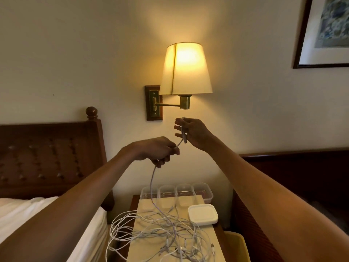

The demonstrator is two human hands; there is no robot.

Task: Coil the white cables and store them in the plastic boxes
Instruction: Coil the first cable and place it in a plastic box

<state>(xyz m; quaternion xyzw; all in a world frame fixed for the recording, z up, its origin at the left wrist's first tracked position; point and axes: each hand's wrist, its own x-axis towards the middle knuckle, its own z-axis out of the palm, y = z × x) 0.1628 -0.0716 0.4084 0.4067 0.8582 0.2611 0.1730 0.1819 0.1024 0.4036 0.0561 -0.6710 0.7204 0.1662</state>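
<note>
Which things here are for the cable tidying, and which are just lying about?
For the job: held cable, gripped by left hand and right hand; cable pile; plastic boxes; white lids.
Just about: wall lamp; headboard; framed picture.

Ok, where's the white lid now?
Head view, lower right: the white lid lies on the nightstand, just in front of the clear boxes, right of the tangled cables.

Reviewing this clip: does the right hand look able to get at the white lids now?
Probably not at once: the right hand holds the white cable up near the lamp. The white lids lie uncovered below, so the way looks free once it lets go.
</note>
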